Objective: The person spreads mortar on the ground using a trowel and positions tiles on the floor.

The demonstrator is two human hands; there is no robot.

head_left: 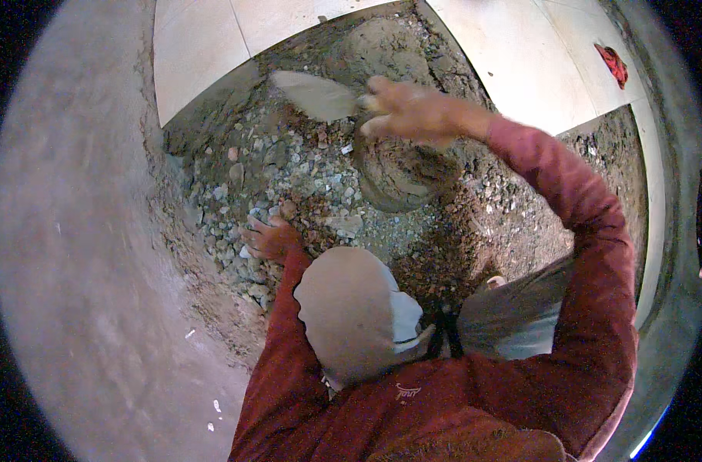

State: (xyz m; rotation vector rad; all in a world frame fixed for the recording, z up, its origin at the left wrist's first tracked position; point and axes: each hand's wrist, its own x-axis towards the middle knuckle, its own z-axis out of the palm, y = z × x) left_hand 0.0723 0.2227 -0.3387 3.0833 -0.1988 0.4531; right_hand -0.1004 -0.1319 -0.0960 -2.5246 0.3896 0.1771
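Note:
My right hand [412,112] is closed round the handle of a trowel, stretched out in front of me. The trowel's blade [316,94], pale and blurred by motion, points left over the dirt. Just below that hand sits a round pan [397,206] holding wet, grey-brown mortar, partly hidden by the hand. My left hand [270,239] rests on the gravel [316,173] to the left of my knee, fingers spread. It seems to hold nothing.
Large pale floor tiles [201,54] border the dirt at the far left, with more tiles [528,61] at the far right. A red cloth or wrapper [612,65] lies on the right tiles. A grey wall-like surface [74,215] runs along the left. My bent knee [347,308] is close by.

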